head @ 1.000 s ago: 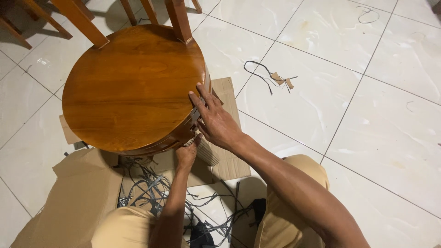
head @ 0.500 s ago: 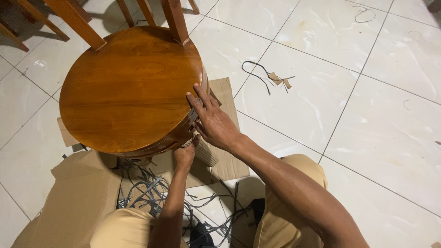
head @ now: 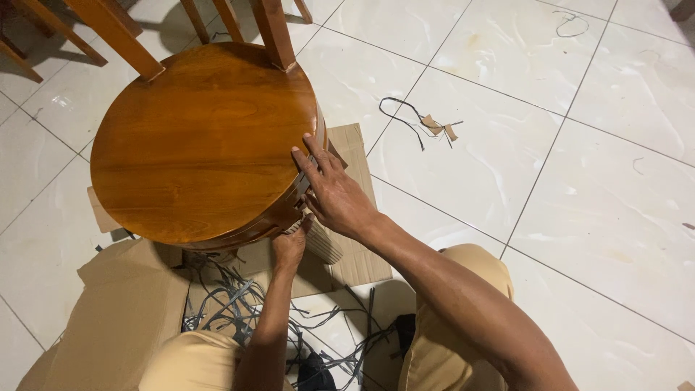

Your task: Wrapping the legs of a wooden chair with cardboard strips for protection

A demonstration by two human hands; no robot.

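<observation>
A round polished wooden chair seat [head: 203, 137] fills the upper left, with its back posts [head: 274, 32] rising at the far side. My right hand [head: 334, 192] presses flat against the seat's right rim, fingers spread over a thin strip along the edge. My left hand [head: 289, 242] reaches up from below and touches the underside of the rim near the same spot; its fingers are partly hidden under the seat. Whether it grips the strip I cannot tell.
Flattened cardboard [head: 123, 311] lies under the chair and by my knees. A tangle of dark thin strips [head: 239, 304] sits on the floor beneath the seat. More strip scraps and small cardboard bits [head: 427, 124] lie on the white tiles to the right.
The view has shifted slightly; my right hand has slid a little along the seat's rim. My left hand stays under the edge.
</observation>
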